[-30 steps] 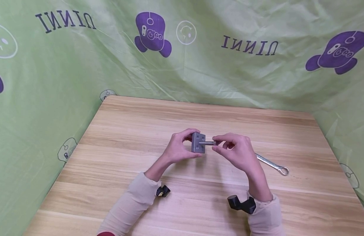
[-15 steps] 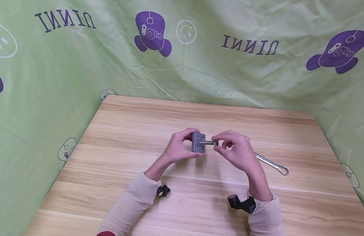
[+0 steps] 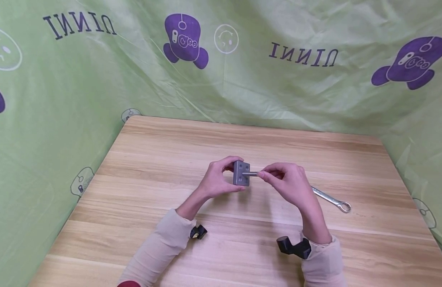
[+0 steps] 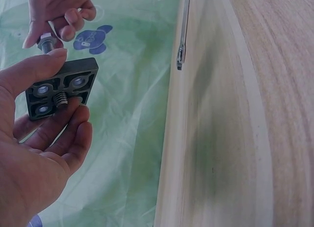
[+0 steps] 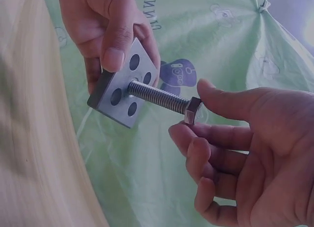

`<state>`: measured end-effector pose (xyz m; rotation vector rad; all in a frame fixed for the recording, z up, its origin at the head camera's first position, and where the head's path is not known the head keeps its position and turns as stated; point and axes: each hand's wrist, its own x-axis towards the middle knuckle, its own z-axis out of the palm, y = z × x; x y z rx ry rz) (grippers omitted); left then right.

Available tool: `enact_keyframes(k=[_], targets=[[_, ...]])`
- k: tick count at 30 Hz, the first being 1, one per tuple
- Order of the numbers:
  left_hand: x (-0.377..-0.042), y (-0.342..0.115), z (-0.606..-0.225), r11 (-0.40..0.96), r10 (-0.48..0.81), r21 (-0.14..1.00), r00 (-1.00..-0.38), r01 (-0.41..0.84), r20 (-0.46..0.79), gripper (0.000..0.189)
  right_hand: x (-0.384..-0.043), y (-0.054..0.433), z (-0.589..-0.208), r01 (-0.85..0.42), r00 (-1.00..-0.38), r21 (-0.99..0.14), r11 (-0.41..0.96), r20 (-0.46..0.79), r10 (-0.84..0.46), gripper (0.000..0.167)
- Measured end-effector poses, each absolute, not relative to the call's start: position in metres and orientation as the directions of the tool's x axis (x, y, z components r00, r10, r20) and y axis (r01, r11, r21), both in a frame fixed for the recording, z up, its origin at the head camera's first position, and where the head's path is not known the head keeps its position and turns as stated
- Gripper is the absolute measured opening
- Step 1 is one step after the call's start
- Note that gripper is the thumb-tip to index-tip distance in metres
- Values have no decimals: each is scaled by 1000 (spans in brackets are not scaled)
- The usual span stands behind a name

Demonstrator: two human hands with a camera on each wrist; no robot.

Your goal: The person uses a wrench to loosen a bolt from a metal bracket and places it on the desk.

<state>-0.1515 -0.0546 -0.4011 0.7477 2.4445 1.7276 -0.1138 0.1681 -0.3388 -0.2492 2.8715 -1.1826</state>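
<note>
My left hand (image 3: 214, 180) grips a small grey square plate (image 3: 238, 180) by its edges, thumb on one side and fingers on the other, held up over the table. A hex bolt (image 5: 159, 97) runs through the plate's middle hole, with several other holes around it. Its threaded end (image 4: 61, 99) pokes out a short way on the recessed back face. Most of the thread stands out on the flat side, toward my right hand (image 3: 293, 184). There the thumb and index finger pinch the hex head (image 5: 193, 111), while the other fingers curl loosely below.
A silver wrench (image 3: 331, 199) lies on the wooden table (image 3: 163, 151) to the right, partly hidden behind the right hand. Black camera mounts (image 3: 294, 248) sit on both wrists. Green printed cloth (image 3: 242, 99) hangs around the table's back and sides.
The right thumb and fingers shifted around the bolt head: half a second ago they were spread with the head showing, and now they close over it. The left hand and plate stayed put.
</note>
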Motion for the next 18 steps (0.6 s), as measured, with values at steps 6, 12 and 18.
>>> enact_keyframes(k=[6, 12, 18], targets=[[-151, -55, -400, 252, 414, 903, -882, 347, 224, 72, -113, 167, -341, -212, -976, -703, 678, 124, -177, 18], [-150, -56, -400, 253, 412, 905, -885, 341, 218, 71, -113, 167, -343, -389, -920, -672, 630, 314, -234, 23], [-151, -55, -400, 250, 409, 907, -886, 338, 217, 71, -112, 167, -344, -441, -897, -675, 591, 360, -258, 28]])
